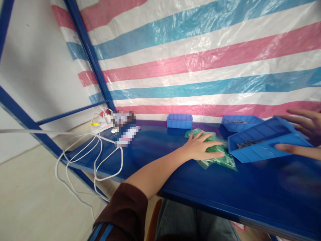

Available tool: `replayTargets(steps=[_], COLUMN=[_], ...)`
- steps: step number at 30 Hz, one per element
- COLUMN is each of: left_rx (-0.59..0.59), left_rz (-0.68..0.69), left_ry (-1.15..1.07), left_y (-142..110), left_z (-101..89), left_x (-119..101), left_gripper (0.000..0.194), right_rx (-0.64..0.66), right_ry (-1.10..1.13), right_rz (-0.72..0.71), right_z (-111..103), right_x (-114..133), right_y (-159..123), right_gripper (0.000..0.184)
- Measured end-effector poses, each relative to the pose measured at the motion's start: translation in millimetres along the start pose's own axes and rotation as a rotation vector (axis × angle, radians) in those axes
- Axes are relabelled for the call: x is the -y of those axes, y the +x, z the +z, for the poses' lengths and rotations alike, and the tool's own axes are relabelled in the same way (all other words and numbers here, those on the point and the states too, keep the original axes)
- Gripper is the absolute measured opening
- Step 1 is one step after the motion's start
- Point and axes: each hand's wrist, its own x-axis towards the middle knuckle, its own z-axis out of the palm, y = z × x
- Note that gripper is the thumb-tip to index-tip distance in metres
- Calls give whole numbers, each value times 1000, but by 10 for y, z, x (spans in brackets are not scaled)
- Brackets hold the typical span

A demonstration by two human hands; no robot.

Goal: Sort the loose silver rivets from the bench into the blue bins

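My left hand [202, 147] lies with its fingers spread on a heap of green clear plastic bags [227, 160] on the blue table. At the right, my right hand [304, 134] grips the end of a blue plastic bin [265, 150], thumb on the near wall and fingers behind the far one. This bin is tilted, its left end lower, beside the bags. Thin dark metal pieces [250, 143] lie at its low end, too small to name. Behind it, a second blue bin [233, 124] holds similar small pieces.
Another blue bin [179, 122] stands at the table's back edge. White cables [100, 140] loop over the left end. A blue metal frame post [87, 50] rises at the back left corner, and a striped plastic sheet [190, 63] hangs behind the table [165, 177].
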Motion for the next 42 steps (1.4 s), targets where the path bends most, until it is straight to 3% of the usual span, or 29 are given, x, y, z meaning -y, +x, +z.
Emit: replayTargets(steps=[3, 7, 12, 16, 20, 24, 33, 37, 42], left_rx=[-13, -3, -11, -37, -187, -276, -404, -349, -185], left_rz=[5, -4, 17, 23, 88, 141, -55, -133, -238], left_ry=[17, 15, 29, 48, 56, -22, -115, -86, -28], left_y=[8, 36, 46, 60, 87, 113, 175, 161, 80], left_z=[12, 29, 38, 76, 128, 139, 152, 148, 111], left_x=[9, 27, 24, 33, 58, 62, 140, 146, 89], left_gripper=[61, 62, 66, 55, 39, 44, 30, 29, 58], right_rx=[113, 170, 147, 97, 97, 91, 69, 62, 40], right_ry=[199, 137, 59, 71, 72, 68, 48, 56, 81], right_rz=[11, 23, 52, 37, 32, 41, 90, 103, 66], right_z=[61, 150, 262, 351, 396, 405, 385, 347, 327], right_x=[191, 360, 391, 426, 485, 515, 532, 535, 587], right_y=[12, 27, 91, 197, 258, 270, 273, 267, 279], right_gripper=[98, 85, 76, 73, 70, 68, 69, 68, 64])
